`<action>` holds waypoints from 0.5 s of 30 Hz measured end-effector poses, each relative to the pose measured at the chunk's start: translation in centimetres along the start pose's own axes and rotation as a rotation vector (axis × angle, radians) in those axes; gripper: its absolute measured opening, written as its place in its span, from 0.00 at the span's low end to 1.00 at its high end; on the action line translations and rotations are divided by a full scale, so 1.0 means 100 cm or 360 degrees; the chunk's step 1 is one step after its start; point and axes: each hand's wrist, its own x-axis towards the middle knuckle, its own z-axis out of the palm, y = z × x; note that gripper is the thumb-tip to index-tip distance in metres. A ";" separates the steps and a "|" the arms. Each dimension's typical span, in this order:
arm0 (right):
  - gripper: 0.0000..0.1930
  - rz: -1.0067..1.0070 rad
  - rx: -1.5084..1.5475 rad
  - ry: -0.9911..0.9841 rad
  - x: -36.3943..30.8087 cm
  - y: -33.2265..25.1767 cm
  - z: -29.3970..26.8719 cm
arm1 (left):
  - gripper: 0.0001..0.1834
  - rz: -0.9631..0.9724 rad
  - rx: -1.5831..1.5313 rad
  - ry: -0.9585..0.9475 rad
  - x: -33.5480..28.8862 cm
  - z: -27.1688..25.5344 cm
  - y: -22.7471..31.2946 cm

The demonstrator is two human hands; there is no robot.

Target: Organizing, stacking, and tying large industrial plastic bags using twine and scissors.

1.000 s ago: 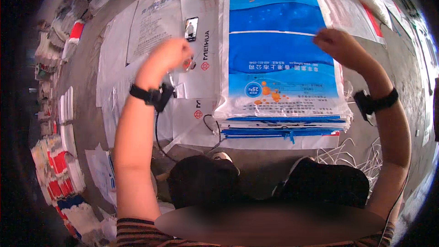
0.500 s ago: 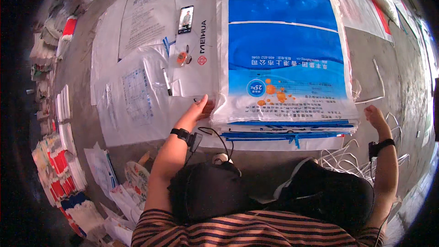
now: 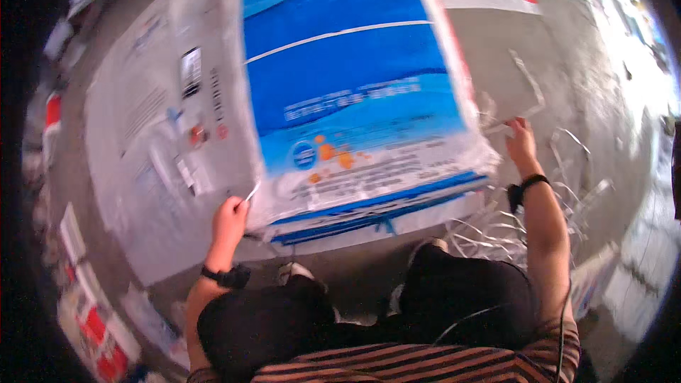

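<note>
Sacks (image 3: 355, 103) lie flat in a neat stack on a pale sheet (image 3: 284, 259) in front of the person's knees, the pile turned a little askew in the view. The top one is blue, with a white line across it, orange blotches and a pale border near the person. Blue and white edges show in layers along the near side.

The left hand (image 3: 230, 223) is just beside the stack's near left corner. Its fingers are curled in, thumb against forefinger, nipping a short bit of white strip (image 3: 253, 191) that points up toward the sacks.

The right hand (image 3: 522, 145) is off the stack's right side, over the floor (image 3: 496, 50). Its fingers are drawn together too; through the blur, they seem to pinch a second strip (image 3: 543, 103), which bends in an angle just beyond the fingertips.

More white strips lie in a loose tangle (image 3: 489, 237) between the stack and the right forearm. Left of the stack are a phone (image 3: 191, 71) and, nearer the person, a small orange thing (image 3: 196, 135). Each wrist wears a black band, the left one (image 3: 227, 276) and the right one (image 3: 521, 191) alike.
</note>
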 end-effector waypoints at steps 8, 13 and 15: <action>0.17 -0.0214 -0.0519 -0.0099 0.007 0.007 0.007 | 0.09 -0.1102 -0.2338 0.0254 -0.071 0.018 -0.090; 0.16 -0.0298 -0.0538 -0.0074 -0.001 0.049 0.005 | 0.09 -0.1339 -0.1726 -0.0526 -0.083 0.027 -0.057; 0.17 -0.0158 -0.0397 -0.0203 0.005 0.045 0.011 | 0.14 -0.1040 -0.0813 -0.0084 -0.073 0.029 -0.106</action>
